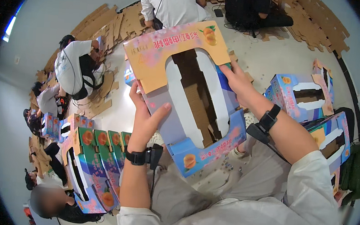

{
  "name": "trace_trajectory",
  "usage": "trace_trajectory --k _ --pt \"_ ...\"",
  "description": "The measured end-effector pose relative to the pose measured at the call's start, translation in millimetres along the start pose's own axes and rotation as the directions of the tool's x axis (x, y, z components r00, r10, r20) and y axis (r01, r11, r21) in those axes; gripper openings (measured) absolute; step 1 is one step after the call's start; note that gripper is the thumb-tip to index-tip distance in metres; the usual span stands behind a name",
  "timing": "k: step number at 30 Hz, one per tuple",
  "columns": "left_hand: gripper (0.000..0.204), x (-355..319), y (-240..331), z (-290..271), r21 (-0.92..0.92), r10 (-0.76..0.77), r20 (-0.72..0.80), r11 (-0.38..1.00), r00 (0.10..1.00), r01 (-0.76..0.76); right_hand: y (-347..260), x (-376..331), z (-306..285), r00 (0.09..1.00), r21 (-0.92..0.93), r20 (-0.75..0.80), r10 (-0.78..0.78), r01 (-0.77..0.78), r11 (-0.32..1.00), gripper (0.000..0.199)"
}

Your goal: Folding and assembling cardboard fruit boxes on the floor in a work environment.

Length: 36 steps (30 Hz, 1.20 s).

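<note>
Between my two hands is a cardboard fruit box point(151, 97), colourful, with printed peaches and a long oval opening cut in its top. White flaps edge the opening, and brown cardboard shows inside. My left hand point(147, 118) grips the box's left side, thumb lying on the top panel. My right hand point(239, 84) holds the far right corner, with the thumb on the top and the other fingers partly hidden behind the edge. The box is tilted above my lap. Each wrist wears a black strap with a small device.
Several folded fruit boxes point(98, 165) stand in a row at my left. More boxes point(301, 95) lie at my right. Flattened cardboard sheets point(106, 22) line the walls. Several people point(74, 67) sit on the floor ahead and to the left. Small bits point(226, 166) litter the floor below the box.
</note>
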<state>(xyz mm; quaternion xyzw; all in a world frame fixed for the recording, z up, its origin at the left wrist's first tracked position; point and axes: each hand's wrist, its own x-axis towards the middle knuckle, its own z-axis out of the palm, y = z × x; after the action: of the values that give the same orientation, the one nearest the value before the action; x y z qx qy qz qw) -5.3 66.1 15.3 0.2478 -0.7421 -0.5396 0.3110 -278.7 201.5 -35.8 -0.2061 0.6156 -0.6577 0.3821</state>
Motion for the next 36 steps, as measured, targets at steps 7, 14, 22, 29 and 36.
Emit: trace_trajectory --k 7,14,22,29,36 --pt "0.1 -2 -7 27 0.127 0.092 -0.103 0.989 0.99 -0.079 -11 -49 29 0.97 -0.104 0.046 -0.24 0.244 0.964 0.056" --pt "0.099 -20 -18 63 0.688 0.287 0.006 0.694 0.958 -0.212 -12 -58 41 0.901 0.552 0.433 0.04 -0.3 0.778 0.04" --pt "0.092 -10 -25 60 0.678 0.358 0.033 0.678 0.933 -0.284 -9 -59 40 0.904 0.573 0.413 0.113 -0.354 0.739 0.049" --pt "0.091 -1 -16 56 0.658 0.381 0.047 0.684 0.923 -0.315 -12 -54 45 0.92 0.665 0.39 0.035 -0.308 0.681 0.047" --pt "0.091 1 -16 53 0.639 0.377 0.055 0.698 0.924 -0.323 -13 -54 49 0.917 0.675 0.391 0.081 -0.346 0.651 0.052"
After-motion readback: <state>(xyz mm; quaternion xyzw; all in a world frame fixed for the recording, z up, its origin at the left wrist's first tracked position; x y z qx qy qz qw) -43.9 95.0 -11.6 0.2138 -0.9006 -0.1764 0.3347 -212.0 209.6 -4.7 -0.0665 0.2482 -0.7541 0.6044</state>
